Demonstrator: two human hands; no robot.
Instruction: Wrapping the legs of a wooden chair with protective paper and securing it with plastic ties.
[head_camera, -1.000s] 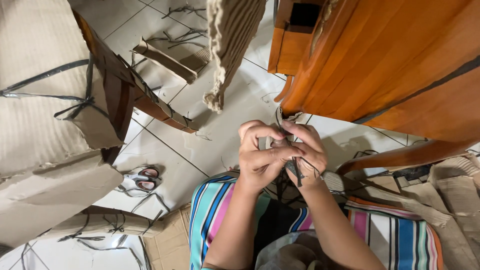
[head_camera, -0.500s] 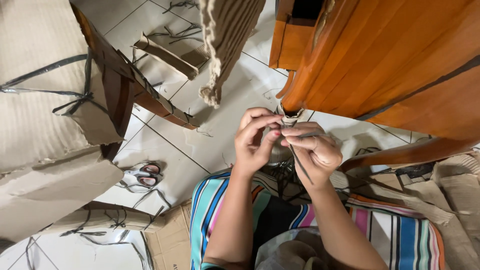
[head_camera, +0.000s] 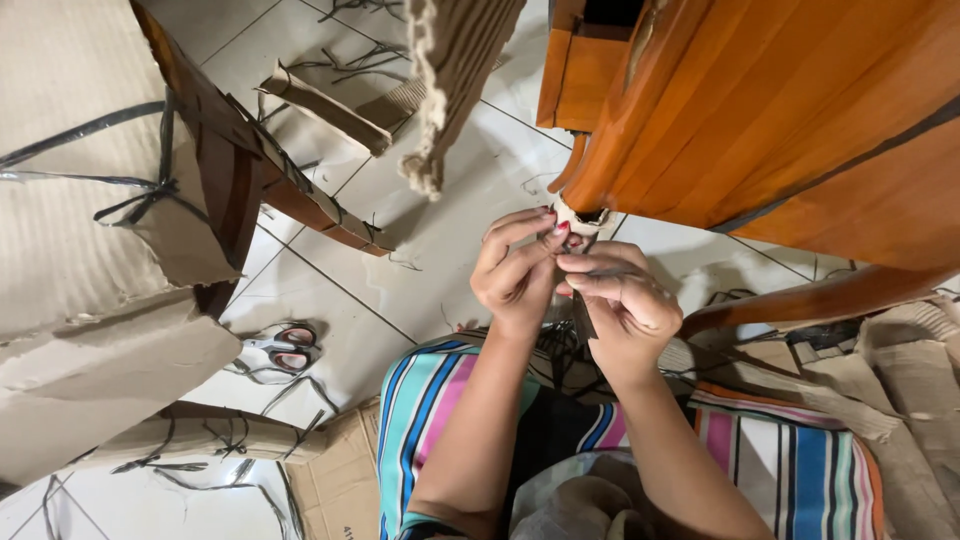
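Observation:
My left hand (head_camera: 515, 275) and my right hand (head_camera: 618, 300) meet just under the tip of an orange wooden furniture leg (head_camera: 590, 185). A pale cardboard wrap (head_camera: 578, 222) covers that tip. The left fingertips pinch a thin dark strap right at the wrap. The right hand's thumb and forefinger grip the same dark strap (head_camera: 583, 320), whose loose end hangs below the palm. Both forearms rise from my lap over a striped cloth (head_camera: 800, 470).
Scissors (head_camera: 283, 350) lie on the white tiled floor (head_camera: 450, 240) to the left. Cardboard-wrapped furniture tied with dark straps (head_camera: 90, 250) fills the left side. A frayed cardboard strip (head_camera: 455, 60) hangs above. Large orange wooden furniture (head_camera: 790, 110) stands at the right, with cardboard scraps (head_camera: 900, 370) beneath.
Both hands have risen from lap level to the wrapped leg tip. The fingers have shifted from bunched together to pinching the strap at the wrap.

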